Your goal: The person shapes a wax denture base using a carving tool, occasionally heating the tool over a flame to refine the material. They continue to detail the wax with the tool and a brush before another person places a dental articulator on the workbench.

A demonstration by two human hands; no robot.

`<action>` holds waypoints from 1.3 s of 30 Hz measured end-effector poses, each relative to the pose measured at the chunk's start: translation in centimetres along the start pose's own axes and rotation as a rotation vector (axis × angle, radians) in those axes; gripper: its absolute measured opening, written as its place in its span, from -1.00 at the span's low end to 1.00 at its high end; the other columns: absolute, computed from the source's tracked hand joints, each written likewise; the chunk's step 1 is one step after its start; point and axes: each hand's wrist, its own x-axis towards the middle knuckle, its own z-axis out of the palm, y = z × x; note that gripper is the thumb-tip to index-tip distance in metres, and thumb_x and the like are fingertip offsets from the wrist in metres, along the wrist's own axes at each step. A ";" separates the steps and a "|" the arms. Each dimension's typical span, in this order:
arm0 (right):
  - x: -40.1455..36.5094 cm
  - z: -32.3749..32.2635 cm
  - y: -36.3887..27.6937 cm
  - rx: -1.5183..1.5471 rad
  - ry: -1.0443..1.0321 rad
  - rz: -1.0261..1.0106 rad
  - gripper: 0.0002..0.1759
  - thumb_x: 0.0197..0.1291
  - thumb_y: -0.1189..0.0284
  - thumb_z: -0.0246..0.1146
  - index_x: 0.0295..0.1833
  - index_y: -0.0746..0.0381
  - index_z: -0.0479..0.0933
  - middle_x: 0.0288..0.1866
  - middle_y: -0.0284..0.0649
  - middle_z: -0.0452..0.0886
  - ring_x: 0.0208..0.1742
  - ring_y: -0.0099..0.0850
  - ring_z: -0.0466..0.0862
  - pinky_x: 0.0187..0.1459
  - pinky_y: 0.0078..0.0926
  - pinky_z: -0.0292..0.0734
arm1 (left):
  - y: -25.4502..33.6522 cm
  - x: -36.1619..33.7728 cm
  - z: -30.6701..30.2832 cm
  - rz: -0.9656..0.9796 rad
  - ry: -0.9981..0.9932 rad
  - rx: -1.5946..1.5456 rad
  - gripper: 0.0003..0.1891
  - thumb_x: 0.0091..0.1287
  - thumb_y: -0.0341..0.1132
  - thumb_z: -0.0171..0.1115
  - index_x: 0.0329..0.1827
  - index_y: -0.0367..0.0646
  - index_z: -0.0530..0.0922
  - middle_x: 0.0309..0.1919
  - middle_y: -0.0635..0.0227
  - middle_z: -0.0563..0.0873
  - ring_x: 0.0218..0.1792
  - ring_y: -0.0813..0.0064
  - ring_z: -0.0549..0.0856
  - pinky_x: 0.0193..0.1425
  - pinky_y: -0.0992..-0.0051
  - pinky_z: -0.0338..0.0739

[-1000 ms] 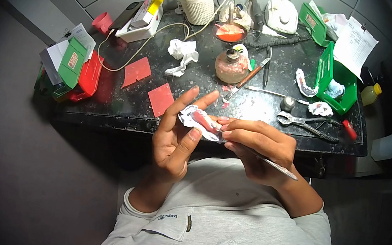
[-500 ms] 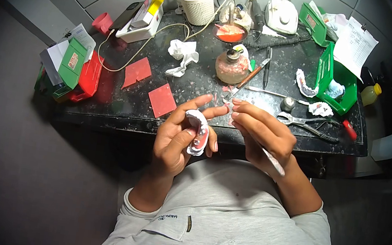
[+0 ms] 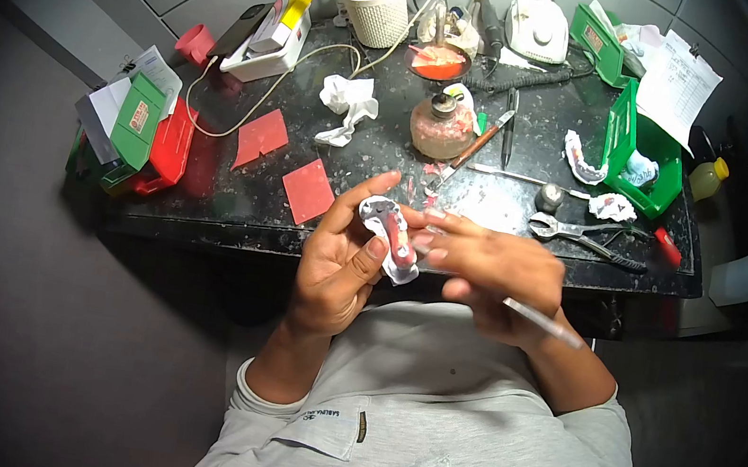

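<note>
My left hand (image 3: 328,275) is closed around a white dental cast (image 3: 401,272), thumb on its near side. Pink wax with a few pale teeth (image 3: 402,237) lines the arch of the cast. Close on the right, my right hand (image 3: 511,277) is smeared by motion, its fingertips at the edge of the cast. A thin pale tool handle (image 3: 545,323) juts out from the right palm toward my forearm; the tool's working end is hidden. Both hands are in front of the bench's near edge.
On the dark bench (image 3: 235,204) lie red wax sheets (image 3: 308,192), crumpled tissue (image 3: 349,108), a spirit lamp (image 3: 441,133), a wooden-handled knife (image 3: 483,149) and pliers (image 3: 584,234). Another cast (image 3: 583,161) is beside a green bin (image 3: 662,193). A red bin (image 3: 173,148) stands at left.
My left hand has turned the cast so its inner face shows more. My right hand has moved from above the cast down against its right side, the tool handle swinging right.
</note>
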 end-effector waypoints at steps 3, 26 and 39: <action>0.3 0.0 -0.4 -0.270 -0.134 -0.065 -0.71 0.30 0.35 0.47 0.07 0.25 0.75 -0.01 -0.17 0.84 0.11 -0.13 0.83 0.29 -0.02 0.66 | -0.1 -0.1 -0.1 -0.008 -0.011 0.005 -0.37 0.62 -0.43 0.12 0.66 -0.32 0.10 0.21 -0.06 0.64 0.25 0.18 0.70 0.36 0.25 0.63; -0.5 1.8 -2.9 -0.213 0.036 0.015 -0.69 0.16 0.74 0.44 0.04 0.44 0.67 0.04 0.08 0.75 0.13 -0.02 0.81 0.20 -0.12 0.76 | -3.0 0.0 0.0 0.916 0.048 0.969 -0.49 0.36 -0.53 0.43 0.15 -0.24 0.22 -0.02 0.07 0.47 0.14 -0.12 0.75 0.32 -0.19 0.69; -0.6 2.3 -2.3 -0.263 0.070 -0.068 -0.68 0.10 0.70 0.47 0.00 0.48 0.67 -0.03 0.08 0.74 0.04 -0.04 0.82 0.11 -0.20 0.78 | -2.9 -0.4 0.1 0.940 0.042 1.105 -0.41 0.27 -0.47 0.55 0.13 -0.23 0.24 -0.03 0.09 0.46 0.15 -0.23 0.74 0.32 -0.18 0.69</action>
